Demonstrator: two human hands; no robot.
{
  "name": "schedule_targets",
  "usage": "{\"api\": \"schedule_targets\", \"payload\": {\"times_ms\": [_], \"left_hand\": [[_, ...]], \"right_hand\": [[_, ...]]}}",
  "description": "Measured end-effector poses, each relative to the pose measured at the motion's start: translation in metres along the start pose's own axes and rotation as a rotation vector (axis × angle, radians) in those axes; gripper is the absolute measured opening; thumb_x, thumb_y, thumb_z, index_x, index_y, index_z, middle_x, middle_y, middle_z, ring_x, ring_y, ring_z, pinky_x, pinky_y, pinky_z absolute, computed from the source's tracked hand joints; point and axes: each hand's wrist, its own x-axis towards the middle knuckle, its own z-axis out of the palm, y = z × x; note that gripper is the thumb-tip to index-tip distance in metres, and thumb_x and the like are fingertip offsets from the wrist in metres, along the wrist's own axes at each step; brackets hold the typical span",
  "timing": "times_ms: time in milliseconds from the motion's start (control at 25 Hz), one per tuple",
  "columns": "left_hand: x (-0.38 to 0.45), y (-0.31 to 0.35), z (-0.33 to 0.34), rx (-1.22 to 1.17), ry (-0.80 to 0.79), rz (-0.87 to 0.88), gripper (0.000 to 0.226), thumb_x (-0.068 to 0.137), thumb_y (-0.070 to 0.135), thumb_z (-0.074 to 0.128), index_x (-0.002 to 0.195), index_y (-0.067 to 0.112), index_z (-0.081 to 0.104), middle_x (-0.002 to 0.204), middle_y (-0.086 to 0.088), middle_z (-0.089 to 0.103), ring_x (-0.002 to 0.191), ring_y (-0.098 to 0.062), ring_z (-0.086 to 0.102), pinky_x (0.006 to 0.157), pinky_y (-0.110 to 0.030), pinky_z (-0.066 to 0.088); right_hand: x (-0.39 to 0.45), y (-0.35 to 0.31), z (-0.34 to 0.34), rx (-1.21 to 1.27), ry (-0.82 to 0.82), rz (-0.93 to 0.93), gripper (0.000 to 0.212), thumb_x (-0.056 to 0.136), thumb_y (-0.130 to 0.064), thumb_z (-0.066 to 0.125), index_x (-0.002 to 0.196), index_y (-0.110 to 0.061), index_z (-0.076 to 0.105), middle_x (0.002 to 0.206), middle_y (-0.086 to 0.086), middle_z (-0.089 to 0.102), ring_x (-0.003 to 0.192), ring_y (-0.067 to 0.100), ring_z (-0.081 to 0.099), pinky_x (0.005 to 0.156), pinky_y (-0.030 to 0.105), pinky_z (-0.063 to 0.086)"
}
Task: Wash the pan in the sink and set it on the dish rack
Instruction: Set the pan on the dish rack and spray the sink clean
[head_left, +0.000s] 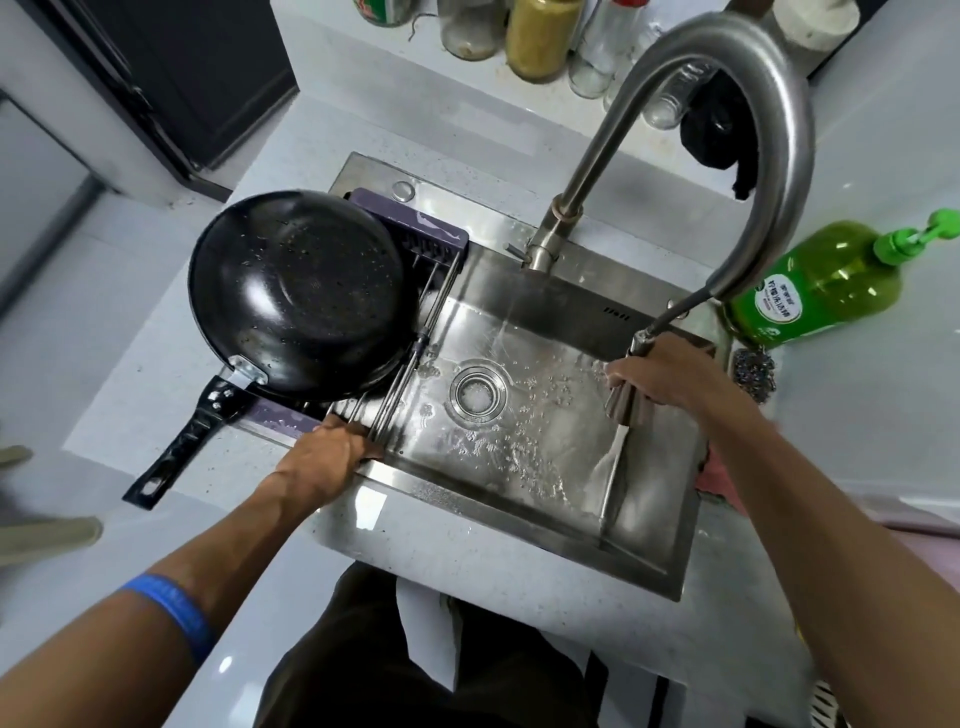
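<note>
The black round non-stick pan (296, 296) is seen upside down on the purple-framed dish rack with metal rods (415, 244), just beyond the left hand (332, 452), its wet base beaded with drops. Its black handle (187, 431) is pointed back past the left wrist, over the pale counter. The near end of the rack's rods, at the front edge of the stainless steel sink (649, 519), is gripped by the left hand, whose fingers are curled over them. A blue wristband (171, 613) is worn on the left forearm.

The pull-out spray head (623, 402) of the curved steel faucet (727, 130) is held by the right hand (660, 376), fingers wrapped round it, and a stream of water is directed from it into the basin. The round drain (478, 389) lies between the two hands. A green bottle of dish soap (821, 283) is placed beyond the right hand, with a steel scourer (753, 371) just beside that hand.
</note>
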Motion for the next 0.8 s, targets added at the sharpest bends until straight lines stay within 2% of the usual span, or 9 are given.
{"api": "schedule_targets", "payload": {"times_ms": [160, 280, 400, 520, 640, 800], "left_hand": [[0.002, -0.005, 0.007, -0.009, -0.006, -0.047, 0.032, 0.094, 0.023, 0.045, 0.118, 0.027, 0.065, 0.117, 0.000, 0.063, 0.116, -0.024, 0.046, 0.092, -0.037, 0.050], [0.003, -0.006, 0.007, -0.019, 0.003, -0.032, 0.031, 0.095, 0.023, 0.045, 0.119, 0.028, 0.065, 0.120, 0.000, 0.061, 0.118, -0.024, 0.045, 0.093, -0.037, 0.049], [0.004, -0.005, 0.005, -0.025, -0.007, -0.026, 0.030, 0.096, 0.021, 0.047, 0.119, 0.028, 0.065, 0.119, 0.001, 0.062, 0.113, -0.022, 0.049, 0.091, -0.035, 0.049], [0.004, -0.004, 0.005, -0.011, 0.013, 0.007, 0.033, 0.096, 0.018, 0.047, 0.121, 0.030, 0.065, 0.122, 0.004, 0.061, 0.113, -0.022, 0.048, 0.092, -0.034, 0.049], [0.001, -0.002, 0.002, 0.000, 0.035, 0.039, 0.036, 0.098, 0.017, 0.046, 0.125, 0.033, 0.063, 0.124, 0.005, 0.059, 0.117, -0.022, 0.046, 0.094, -0.035, 0.048], [0.001, -0.003, 0.003, 0.010, 0.035, 0.030, 0.035, 0.096, 0.017, 0.052, 0.126, 0.030, 0.062, 0.124, 0.003, 0.060, 0.119, -0.022, 0.044, 0.094, -0.036, 0.049]], "right_hand": [[-0.009, -0.009, 0.004, 0.131, -0.050, -0.039, 0.025, 0.086, -0.034, 0.068, 0.075, -0.011, 0.072, 0.079, 0.008, 0.069, 0.077, 0.023, 0.064, 0.078, 0.037, 0.051], [-0.010, -0.016, 0.010, 0.267, -0.073, -0.057, 0.023, 0.086, -0.028, 0.070, 0.073, -0.009, 0.069, 0.063, 0.003, 0.062, 0.063, 0.020, 0.056, 0.061, 0.029, 0.044], [-0.008, -0.022, 0.018, 0.377, -0.064, -0.023, 0.027, 0.080, -0.030, 0.072, 0.063, -0.012, 0.064, 0.045, 0.001, 0.055, 0.047, 0.017, 0.049, 0.049, 0.025, 0.036], [-0.006, -0.033, 0.029, 0.463, -0.105, -0.027, 0.029, 0.080, -0.034, 0.071, 0.064, -0.010, 0.066, 0.048, 0.008, 0.054, 0.037, 0.014, 0.042, 0.043, 0.022, 0.030], [-0.011, -0.051, 0.044, 0.614, -0.161, -0.061, 0.031, 0.084, -0.033, 0.070, 0.070, -0.005, 0.069, 0.049, 0.009, 0.056, 0.036, 0.013, 0.039, 0.041, 0.020, 0.026], [-0.016, -0.076, 0.068, 0.778, -0.192, -0.117, 0.035, 0.088, -0.033, 0.070, 0.087, 0.002, 0.074, 0.056, 0.011, 0.061, 0.042, 0.014, 0.046, 0.038, 0.021, 0.031]]}}
